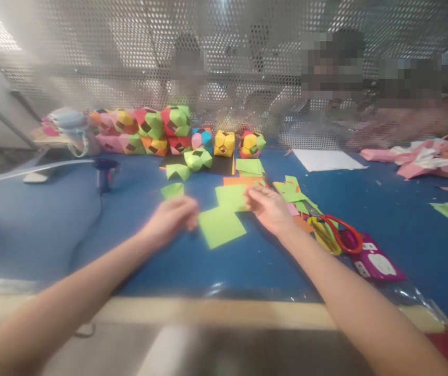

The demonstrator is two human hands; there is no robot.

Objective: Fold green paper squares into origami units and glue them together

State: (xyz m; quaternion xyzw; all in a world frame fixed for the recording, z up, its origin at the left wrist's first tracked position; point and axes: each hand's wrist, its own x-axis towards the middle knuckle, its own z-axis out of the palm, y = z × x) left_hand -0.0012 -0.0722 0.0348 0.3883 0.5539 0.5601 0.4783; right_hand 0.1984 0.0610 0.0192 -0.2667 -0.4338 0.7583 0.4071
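My right hand [269, 208] pinches the edge of a light green paper sheet [228, 196] between thumb and fingers. A second green paper square [222, 227] lies partly below that sheet, over the blue table. My left hand [175, 216] is smeared by motion beside this square's left corner; whether its fingers touch or hold anything cannot be made out. Just beyond the left hand lies a folded green paper piece [173, 190]. Right of my right hand, red-handled scissors [343, 235] and yellow-handled scissors [323, 235] rest among green paper pieces [292, 190].
Colourful folded paper balls [149, 122] are stacked along the perforated metal screen [224, 68]. A dark blue glue gun [105, 172] with a cord stands at left. A purple packet [378, 258] lies at right, with white paper [328, 160] and crumpled pink paper [423, 159] farther back.
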